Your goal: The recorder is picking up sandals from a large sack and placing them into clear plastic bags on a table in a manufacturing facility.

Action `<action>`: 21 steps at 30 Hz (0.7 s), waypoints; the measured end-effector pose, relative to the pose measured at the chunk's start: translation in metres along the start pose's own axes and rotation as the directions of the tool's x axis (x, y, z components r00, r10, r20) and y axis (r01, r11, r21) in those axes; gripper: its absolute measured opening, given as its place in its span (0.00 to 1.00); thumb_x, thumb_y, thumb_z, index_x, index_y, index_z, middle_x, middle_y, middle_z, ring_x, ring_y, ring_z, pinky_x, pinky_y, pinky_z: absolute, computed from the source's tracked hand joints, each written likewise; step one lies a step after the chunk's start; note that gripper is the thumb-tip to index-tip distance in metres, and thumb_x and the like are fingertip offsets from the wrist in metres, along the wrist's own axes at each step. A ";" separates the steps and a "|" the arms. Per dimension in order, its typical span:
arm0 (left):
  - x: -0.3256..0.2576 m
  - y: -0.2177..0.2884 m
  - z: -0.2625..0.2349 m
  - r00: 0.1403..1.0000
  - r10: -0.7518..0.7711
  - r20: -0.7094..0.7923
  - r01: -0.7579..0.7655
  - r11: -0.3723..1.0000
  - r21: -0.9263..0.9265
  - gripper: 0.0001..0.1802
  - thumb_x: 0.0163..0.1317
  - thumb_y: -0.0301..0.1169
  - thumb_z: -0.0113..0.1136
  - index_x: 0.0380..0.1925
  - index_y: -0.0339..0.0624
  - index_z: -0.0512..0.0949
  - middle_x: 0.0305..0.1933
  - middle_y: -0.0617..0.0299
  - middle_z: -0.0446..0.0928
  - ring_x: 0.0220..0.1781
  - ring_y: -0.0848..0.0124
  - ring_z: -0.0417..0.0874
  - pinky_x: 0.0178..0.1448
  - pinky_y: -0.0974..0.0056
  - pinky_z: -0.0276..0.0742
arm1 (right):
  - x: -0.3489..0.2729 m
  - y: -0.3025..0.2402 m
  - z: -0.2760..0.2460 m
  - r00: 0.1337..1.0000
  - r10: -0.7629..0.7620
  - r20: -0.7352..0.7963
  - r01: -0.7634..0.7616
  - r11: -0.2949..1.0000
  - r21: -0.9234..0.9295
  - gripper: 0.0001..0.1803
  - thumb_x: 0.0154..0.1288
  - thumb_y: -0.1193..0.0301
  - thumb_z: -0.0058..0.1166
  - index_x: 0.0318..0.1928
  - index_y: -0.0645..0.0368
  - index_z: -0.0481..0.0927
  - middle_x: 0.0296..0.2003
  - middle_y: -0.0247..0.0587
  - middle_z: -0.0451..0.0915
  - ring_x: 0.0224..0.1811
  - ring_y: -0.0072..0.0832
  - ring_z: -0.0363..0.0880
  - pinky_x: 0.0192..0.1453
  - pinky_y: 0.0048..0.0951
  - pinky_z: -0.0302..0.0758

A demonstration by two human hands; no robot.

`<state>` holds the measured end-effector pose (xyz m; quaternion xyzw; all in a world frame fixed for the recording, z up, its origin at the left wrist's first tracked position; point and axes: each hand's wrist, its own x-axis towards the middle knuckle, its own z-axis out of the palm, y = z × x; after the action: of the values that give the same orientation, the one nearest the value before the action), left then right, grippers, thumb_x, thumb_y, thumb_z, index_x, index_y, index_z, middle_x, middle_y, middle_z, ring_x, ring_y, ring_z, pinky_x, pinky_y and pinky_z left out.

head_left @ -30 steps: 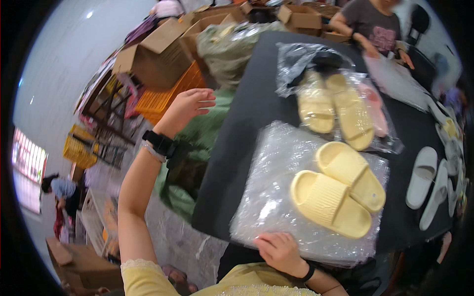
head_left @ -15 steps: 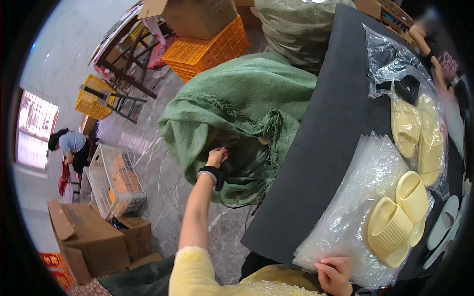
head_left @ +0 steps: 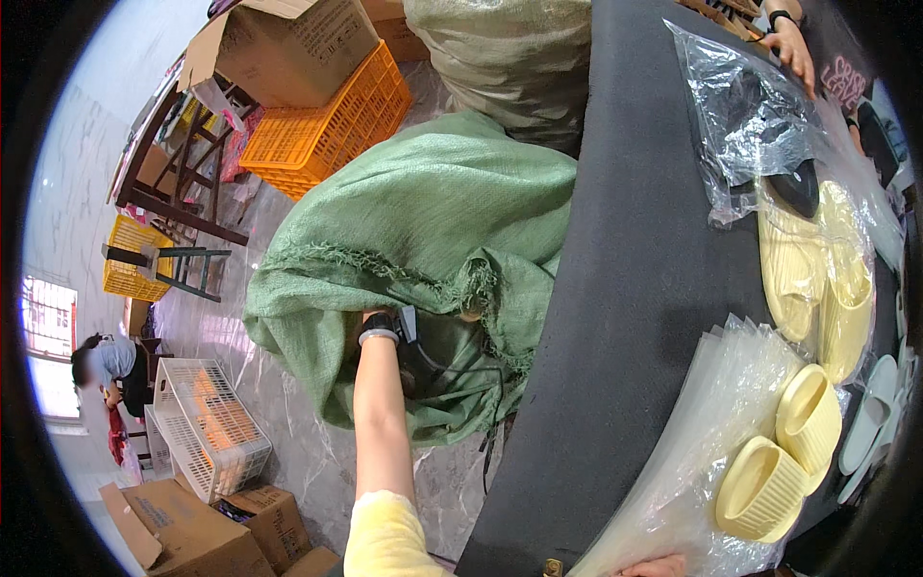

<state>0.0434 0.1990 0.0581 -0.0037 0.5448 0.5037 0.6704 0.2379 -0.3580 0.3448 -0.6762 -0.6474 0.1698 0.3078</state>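
The green sack [head_left: 423,221] lies slumped on the floor just beside the black table [head_left: 635,288], its frayed mouth open toward the person. The left hand [head_left: 385,319] reaches into that mouth, hidden past the wrist, so whether it grips anything cannot be told; a watch sits on the wrist. The right hand [head_left: 659,566] shows only as fingers at the lower edge, pressing flat on a stack of clear bags [head_left: 692,452]. A pair of yellow slippers [head_left: 784,452] rests on that stack. An orange crate [head_left: 327,125] stands beyond the sack.
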 end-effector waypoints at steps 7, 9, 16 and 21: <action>-0.008 0.028 -0.054 0.998 0.063 0.010 -0.063 0.998 0.029 0.23 0.69 0.42 0.41 0.58 0.43 0.69 0.63 0.53 0.68 0.59 0.51 0.70 0.61 0.45 0.69 | 0.003 0.004 -0.004 1.000 -0.013 0.009 0.013 0.999 0.034 0.17 0.44 0.70 0.59 0.40 0.53 0.83 0.34 0.33 0.78 0.33 0.29 0.76 0.37 0.31 0.67; 0.003 0.043 -0.036 0.995 0.094 0.020 -0.094 0.995 0.028 0.23 0.69 0.42 0.41 0.58 0.43 0.69 0.63 0.54 0.68 0.59 0.51 0.70 0.60 0.45 0.69 | 0.004 0.009 -0.003 1.000 -0.029 0.001 0.029 0.998 0.051 0.18 0.44 0.69 0.59 0.40 0.54 0.83 0.35 0.33 0.79 0.33 0.29 0.76 0.37 0.31 0.67; -0.002 0.036 -0.074 0.982 0.157 0.101 -0.161 0.986 0.037 0.23 0.69 0.43 0.42 0.58 0.43 0.69 0.63 0.54 0.68 0.59 0.51 0.71 0.60 0.45 0.69 | 0.004 0.003 -0.002 1.000 0.000 -0.013 0.001 0.997 0.076 0.17 0.45 0.68 0.59 0.40 0.54 0.83 0.37 0.34 0.80 0.35 0.29 0.77 0.39 0.30 0.67; 0.000 0.039 -0.070 0.971 0.201 0.130 -0.206 0.978 0.031 0.23 0.69 0.43 0.42 0.58 0.43 0.69 0.62 0.54 0.68 0.59 0.51 0.71 0.60 0.45 0.69 | 0.004 0.003 -0.004 1.000 -0.007 -0.020 0.009 0.998 0.062 0.17 0.45 0.68 0.58 0.40 0.54 0.83 0.37 0.34 0.80 0.35 0.29 0.77 0.39 0.31 0.67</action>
<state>-0.0342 0.1796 0.0504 0.0989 0.5099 0.5567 0.6483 0.2431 -0.3548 0.3461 -0.6654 -0.6414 0.1819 0.3358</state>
